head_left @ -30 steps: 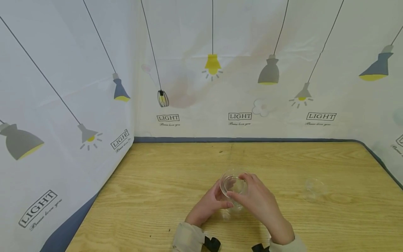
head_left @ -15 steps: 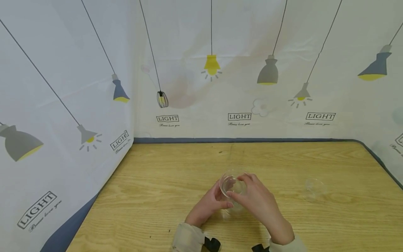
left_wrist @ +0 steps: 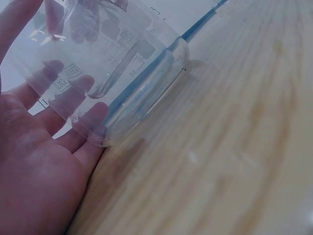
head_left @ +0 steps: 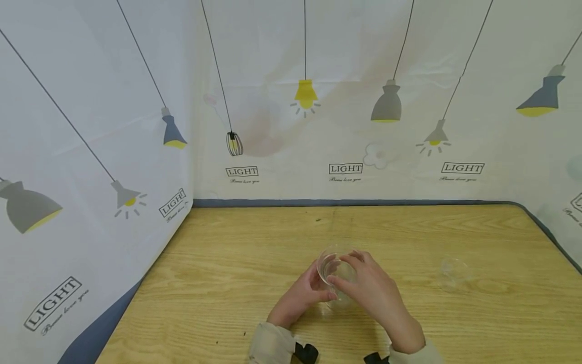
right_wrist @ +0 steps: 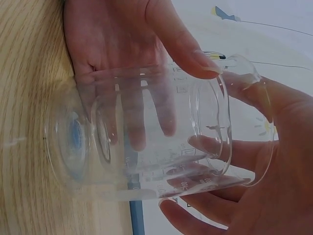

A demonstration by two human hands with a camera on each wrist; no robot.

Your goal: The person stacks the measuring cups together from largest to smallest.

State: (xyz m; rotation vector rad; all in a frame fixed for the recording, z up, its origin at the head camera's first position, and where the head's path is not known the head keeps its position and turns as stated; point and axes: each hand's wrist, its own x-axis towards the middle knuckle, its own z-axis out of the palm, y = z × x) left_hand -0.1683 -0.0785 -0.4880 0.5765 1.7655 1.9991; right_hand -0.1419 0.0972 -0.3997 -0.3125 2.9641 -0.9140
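A clear glass beaker with printed graduations stands upright near the front middle of the wooden table; its base is down by the wood in the right wrist view. Inside it sits a smaller clear beaker, its bottom above the outer one's. My left hand grips the outer beaker from the left, with fingers spread round its wall. From the right and above, my right hand holds the beakers' upper end between thumb and fingers. Through the glass, exactly which rim the right fingers grip I cannot tell.
Another clear glass-like object, faint in outline, is on the table to the right. A white cloth screen printed with lamps encloses the back and sides. Black wrist mounts show at both cuffs.
My right fingertips shift slightly at the rim of the beakers. Both hands otherwise keep their places, and the head view moves very slightly.
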